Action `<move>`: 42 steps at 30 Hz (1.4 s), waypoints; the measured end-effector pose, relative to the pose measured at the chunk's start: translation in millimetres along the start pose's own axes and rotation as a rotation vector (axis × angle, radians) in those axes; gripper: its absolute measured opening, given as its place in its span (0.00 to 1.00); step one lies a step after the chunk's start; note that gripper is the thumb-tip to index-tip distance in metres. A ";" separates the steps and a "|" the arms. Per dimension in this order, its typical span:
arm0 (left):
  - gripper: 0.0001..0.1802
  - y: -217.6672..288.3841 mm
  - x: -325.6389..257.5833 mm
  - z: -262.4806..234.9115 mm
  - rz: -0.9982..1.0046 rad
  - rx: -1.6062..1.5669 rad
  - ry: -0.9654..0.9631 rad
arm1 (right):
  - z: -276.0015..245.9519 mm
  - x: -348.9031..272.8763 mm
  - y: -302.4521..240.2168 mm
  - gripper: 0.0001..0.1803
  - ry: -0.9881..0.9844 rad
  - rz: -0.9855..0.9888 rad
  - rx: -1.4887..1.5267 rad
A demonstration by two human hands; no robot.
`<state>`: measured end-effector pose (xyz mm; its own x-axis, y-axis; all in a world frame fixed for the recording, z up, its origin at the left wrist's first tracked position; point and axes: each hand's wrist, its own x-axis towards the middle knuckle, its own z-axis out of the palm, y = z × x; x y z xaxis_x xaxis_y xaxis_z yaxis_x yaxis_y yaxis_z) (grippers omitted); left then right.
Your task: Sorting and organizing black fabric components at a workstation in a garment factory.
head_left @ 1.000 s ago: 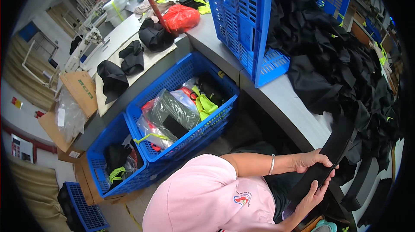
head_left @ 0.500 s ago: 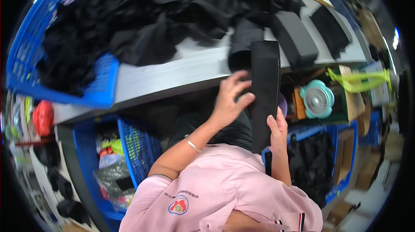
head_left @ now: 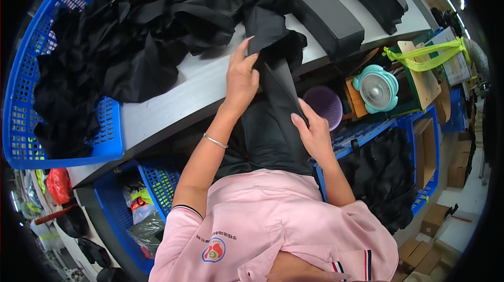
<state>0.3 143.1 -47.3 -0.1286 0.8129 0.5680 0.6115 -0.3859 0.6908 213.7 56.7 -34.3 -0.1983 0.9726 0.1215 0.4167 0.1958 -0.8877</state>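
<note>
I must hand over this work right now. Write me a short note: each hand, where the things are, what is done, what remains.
Left hand: grips the upper end of the black fabric strip at the table edge.
Right hand: pinches the strip's lower part, over the lap.
Things: loose black fabric pile spills from the blue basket onto the table; stacked black pieces lie to the right.
Done: one strip is pulled out and held stretched.
Left: the pile looks largely unsorted.
</note>
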 end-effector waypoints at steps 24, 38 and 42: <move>0.47 69.0 -98.8 -32.6 0.062 -0.192 0.162 | 38.6 51.2 0.7 0.24 0.177 0.302 1.128; 0.35 100.2 -86.5 -28.2 -0.050 -0.254 0.271 | 34.7 29.2 -15.7 0.21 0.071 0.188 1.268; 0.33 105.5 -83.1 -34.1 -0.043 -0.257 0.310 | 35.4 27.4 -24.6 0.20 0.137 0.212 1.204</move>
<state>48.9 20.0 -6.4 -0.4036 0.6758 0.6168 0.3901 -0.4827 0.7841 166.6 74.1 -24.9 -0.1016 0.9903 -0.0943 -0.6694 -0.1382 -0.7299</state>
